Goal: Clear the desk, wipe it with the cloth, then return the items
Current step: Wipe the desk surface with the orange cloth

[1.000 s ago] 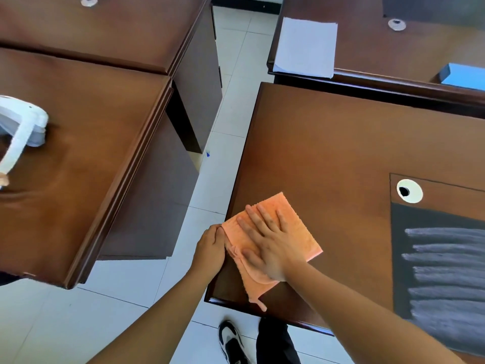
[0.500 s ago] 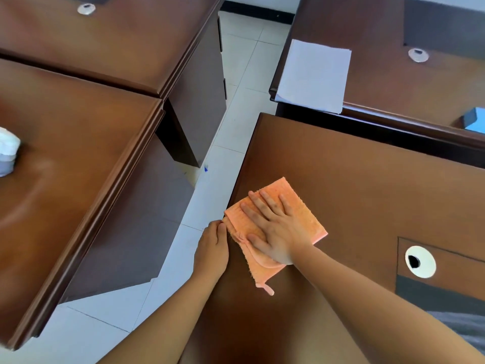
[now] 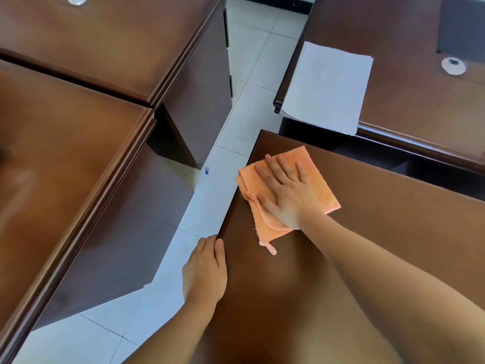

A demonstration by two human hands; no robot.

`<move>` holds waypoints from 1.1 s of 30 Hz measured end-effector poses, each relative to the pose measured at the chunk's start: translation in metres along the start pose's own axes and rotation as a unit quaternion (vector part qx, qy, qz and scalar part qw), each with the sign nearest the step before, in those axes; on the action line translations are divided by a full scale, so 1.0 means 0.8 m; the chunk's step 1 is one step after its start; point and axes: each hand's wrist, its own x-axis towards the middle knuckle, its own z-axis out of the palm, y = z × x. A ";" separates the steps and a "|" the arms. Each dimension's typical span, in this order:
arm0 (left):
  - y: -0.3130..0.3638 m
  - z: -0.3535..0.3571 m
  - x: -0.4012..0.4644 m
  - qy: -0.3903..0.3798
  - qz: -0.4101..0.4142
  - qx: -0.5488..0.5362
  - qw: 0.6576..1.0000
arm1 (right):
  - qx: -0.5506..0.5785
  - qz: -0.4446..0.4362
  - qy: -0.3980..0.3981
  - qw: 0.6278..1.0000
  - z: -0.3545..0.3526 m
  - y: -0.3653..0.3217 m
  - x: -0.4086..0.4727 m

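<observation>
An orange cloth, folded, lies near the far left corner of the brown desk. My right hand presses flat on the cloth with fingers spread, palm down. The cloth's left edge hangs slightly over the desk's left edge. My left hand rests against the desk's left edge, nearer to me, with its fingers curled over the rim.
A stack of white paper lies on the corner of the desk beyond. Two more brown desks stand to the left across a narrow aisle of white floor tiles. A round cable grommet sits in the far desk.
My right hand has slid the cloth away from me along the desk's left edge toward the far corner. My left hand stayed on the edge, so the hands are farther apart.
</observation>
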 end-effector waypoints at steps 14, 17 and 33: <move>-0.001 0.001 0.000 0.018 0.013 -0.007 1.000 | -0.001 0.124 0.030 0.992 -0.004 0.008 0.040; -0.003 0.002 0.001 0.020 0.016 -0.010 1.000 | 0.001 0.126 0.028 0.992 0.004 -0.010 0.011; -0.033 0.008 -0.013 -0.021 0.069 -0.060 0.996 | -0.022 0.187 0.036 0.982 0.079 -0.177 -0.231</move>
